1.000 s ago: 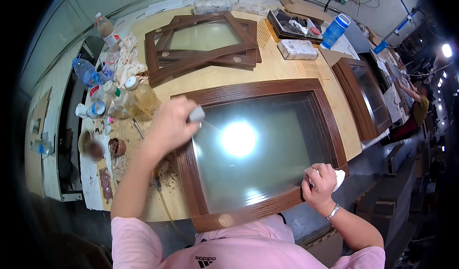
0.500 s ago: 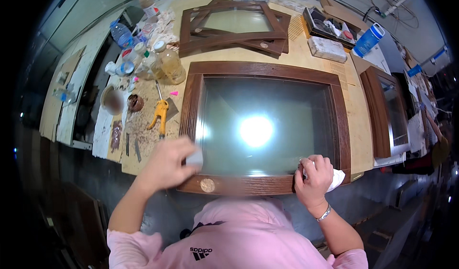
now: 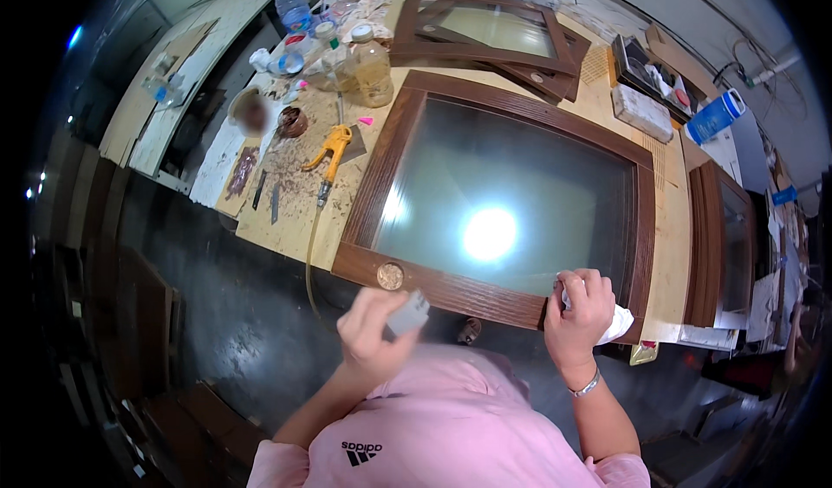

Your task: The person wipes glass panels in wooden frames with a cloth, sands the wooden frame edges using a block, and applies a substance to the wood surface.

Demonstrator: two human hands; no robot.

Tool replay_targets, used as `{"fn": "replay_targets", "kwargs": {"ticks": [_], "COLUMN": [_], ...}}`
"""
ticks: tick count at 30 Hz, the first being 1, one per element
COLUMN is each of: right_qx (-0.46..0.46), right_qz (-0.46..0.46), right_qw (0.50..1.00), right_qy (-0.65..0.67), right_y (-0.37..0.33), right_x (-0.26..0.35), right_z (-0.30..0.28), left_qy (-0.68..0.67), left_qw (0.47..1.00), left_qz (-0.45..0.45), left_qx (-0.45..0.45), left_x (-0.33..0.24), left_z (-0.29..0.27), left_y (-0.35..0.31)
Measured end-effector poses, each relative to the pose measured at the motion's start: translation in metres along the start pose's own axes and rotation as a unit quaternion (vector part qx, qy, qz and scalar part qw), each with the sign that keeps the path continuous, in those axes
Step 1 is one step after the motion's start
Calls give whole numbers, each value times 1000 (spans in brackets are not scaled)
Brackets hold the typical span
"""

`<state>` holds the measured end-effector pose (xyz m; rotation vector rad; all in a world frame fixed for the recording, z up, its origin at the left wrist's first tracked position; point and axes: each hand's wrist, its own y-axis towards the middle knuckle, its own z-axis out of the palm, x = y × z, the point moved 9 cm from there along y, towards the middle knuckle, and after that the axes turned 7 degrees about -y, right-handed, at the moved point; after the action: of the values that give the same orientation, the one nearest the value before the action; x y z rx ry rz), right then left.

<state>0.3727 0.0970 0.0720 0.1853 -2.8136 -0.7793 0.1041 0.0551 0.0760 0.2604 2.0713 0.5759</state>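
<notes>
A dark brown wooden-framed glass door panel (image 3: 478,297) lies on the table in front of me. Its glass (image 3: 529,172) mirrors a bright lamp, and a round bare-wood recess (image 3: 390,276) marks the near left corner. My left hand (image 3: 368,339), slightly blurred, is closed around a small grey block (image 3: 408,315), just off the panel's near edge by that recess. My right hand (image 3: 579,313) grips a crumpled white cloth (image 3: 618,325) at the near right part of the frame. Part of the cloth is hidden under my fingers.
Left of the panel lie a yellow air blow gun (image 3: 333,152) with its hose, a jar of yellowish liquid (image 3: 373,72) and a brown-stained roll (image 3: 293,122). More framed panels (image 3: 485,33) are stacked behind. A blue bottle (image 3: 716,115) and another panel stack (image 3: 704,237) stand at right.
My left hand with the grey block has moved right and toward me, from the frame's left side to off its near edge. The right hand still holds the cloth. My view has turned.
</notes>
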Motion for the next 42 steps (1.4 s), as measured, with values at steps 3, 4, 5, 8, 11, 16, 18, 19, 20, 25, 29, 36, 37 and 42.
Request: {"fn": "replay_targets", "kwargs": {"ticks": [3,4,5,8,11,16,18,19,20,25,29,36,37,42], "right_qx": [4,5,3,0,6,-8,-11,-12,-15,-16,-11,-8,-10,-5], "right_qz": [-10,-12,-11,-16,-32,-32,-30,-28,-28,-28,-27,-23,-23,-18], "right_qw": [1000,1000,1000,1000,999,999,999,999,999,999,1000,1000,1000,1000], "right_qy": [2,3,4,10,13,12,12,10,12,9,0,-7,-4,10], "right_y": [-1,-1,-1,-1,-1,-2,-3,-4,-4,-5,-6,-4,-4,-3], "right_x": [-1,-1,-1,1,4,2,2,1,1,-1,-1,-1,0,-1], "right_z": [1,1,1,0,-1,-1,-1,-1,-1,0,0,0,-1,-2], "left_qy": [37,56,23,-82,-4,74,123,130,137,144,121,25,-10,-190], "left_qw": [995,991,985,969,990,992,982,979,977,971,977,986,987,953], "left_qz": [-60,-81,-123,-162,-94,-10,36,33,29,32,18,-70,-104,-232], "left_qx": [-63,-89,-116,-169,-101,98,140,151,161,189,175,147,121,-36], "left_x": [28,38,52,63,35,17,10,11,11,15,16,18,25,74], "left_z": [-37,-53,-64,-73,-70,-30,-20,-16,-13,0,-1,-33,-46,-105], "left_y": [9,7,-1,-7,34,86,91,92,94,93,97,96,90,38]}}
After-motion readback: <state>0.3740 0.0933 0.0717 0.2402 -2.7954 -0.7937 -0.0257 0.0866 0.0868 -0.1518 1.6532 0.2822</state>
